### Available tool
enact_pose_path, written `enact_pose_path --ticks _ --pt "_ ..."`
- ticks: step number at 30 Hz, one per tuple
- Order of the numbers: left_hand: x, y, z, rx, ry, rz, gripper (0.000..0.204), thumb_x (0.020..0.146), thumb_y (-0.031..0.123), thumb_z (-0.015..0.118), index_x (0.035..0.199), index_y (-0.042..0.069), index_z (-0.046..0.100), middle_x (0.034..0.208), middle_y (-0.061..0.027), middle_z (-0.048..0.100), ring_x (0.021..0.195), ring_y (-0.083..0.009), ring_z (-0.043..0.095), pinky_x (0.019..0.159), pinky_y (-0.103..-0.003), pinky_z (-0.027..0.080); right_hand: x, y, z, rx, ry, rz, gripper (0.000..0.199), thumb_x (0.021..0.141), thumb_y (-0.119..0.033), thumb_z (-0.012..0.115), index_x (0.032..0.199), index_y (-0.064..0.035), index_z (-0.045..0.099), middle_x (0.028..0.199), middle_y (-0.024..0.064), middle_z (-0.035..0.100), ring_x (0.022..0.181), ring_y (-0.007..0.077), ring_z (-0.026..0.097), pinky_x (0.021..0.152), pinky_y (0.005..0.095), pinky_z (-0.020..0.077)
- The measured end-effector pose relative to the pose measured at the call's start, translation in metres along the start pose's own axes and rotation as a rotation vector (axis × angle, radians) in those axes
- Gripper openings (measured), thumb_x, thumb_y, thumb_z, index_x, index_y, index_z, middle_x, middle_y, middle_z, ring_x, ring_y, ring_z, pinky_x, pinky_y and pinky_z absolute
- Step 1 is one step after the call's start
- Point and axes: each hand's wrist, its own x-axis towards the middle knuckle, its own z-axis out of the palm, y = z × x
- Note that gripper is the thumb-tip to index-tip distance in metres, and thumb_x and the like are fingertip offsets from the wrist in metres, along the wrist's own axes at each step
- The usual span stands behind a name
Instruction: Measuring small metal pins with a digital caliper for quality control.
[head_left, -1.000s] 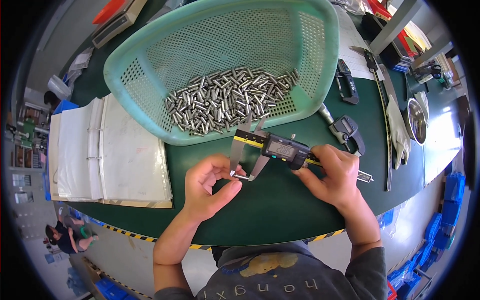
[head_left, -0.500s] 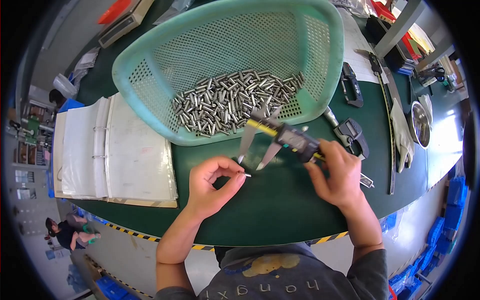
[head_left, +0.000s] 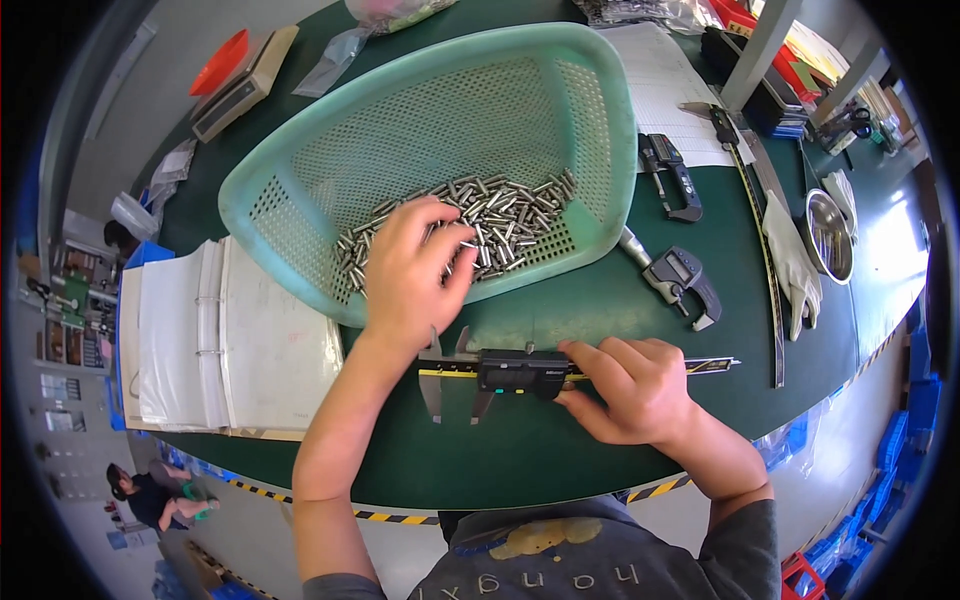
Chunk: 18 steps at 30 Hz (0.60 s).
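My left hand (head_left: 408,275) reaches over the near side of a green plastic basket (head_left: 618,130), its fingers curled but apart above a heap of short metal pins (head_left: 510,215). No pin can be made out between those fingers. My right hand (head_left: 635,390) grips a digital caliper (head_left: 520,371) by its slider, held level above the green table. The caliper's jaws point left and stand apart, with nothing between them. Part of the pin heap is hidden under my left hand.
Left lies an open ring binder (head_left: 270,340). Right of the basket are two digital micrometers (head_left: 685,275), another caliper (head_left: 755,200), white gloves (head_left: 792,260) and a metal bowl (head_left: 828,235). A scale (head_left: 245,85) stands far left. A person (head_left: 155,495) sits beyond the table.
My left hand has moved from above the table up into the basket, and the pin it pinched is no longer visible. The caliper has come nearer, turned level, its jaws closer together.
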Motion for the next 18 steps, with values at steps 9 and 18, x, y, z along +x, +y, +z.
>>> enact_pose_path --ticks 9,18 --pt "0.018 0.004 0.02 0.156 -0.144 0.283 0.02 0.063 0.003 0.066 0.082 0.007 0.065 0.098 -0.0085 0.058 0.101 -0.0285 0.056 0.09 -0.044 0.044 -0.001 0.0 0.0 -0.003 0.034 -0.012 0.039 0.065 -0.023 0.072 0.096 -0.0017 0.062 0.059 0.0012 0.047 0.043 0.0165 0.049 0.039 0.03 0.0372" --pt "-0.029 0.021 -0.002 -0.448 0.072 -0.243 0.021 0.065 -0.001 0.073 0.081 0.003 0.062 0.078 -0.0077 0.061 0.076 -0.0236 0.059 0.069 -0.03 0.045 0.002 0.006 -0.01 -0.01 0.073 0.052 0.04 0.065 -0.019 0.074 0.099 -0.001 0.061 0.061 0.0039 0.05 0.045 0.0177 0.05 0.04 0.0286 0.0384"
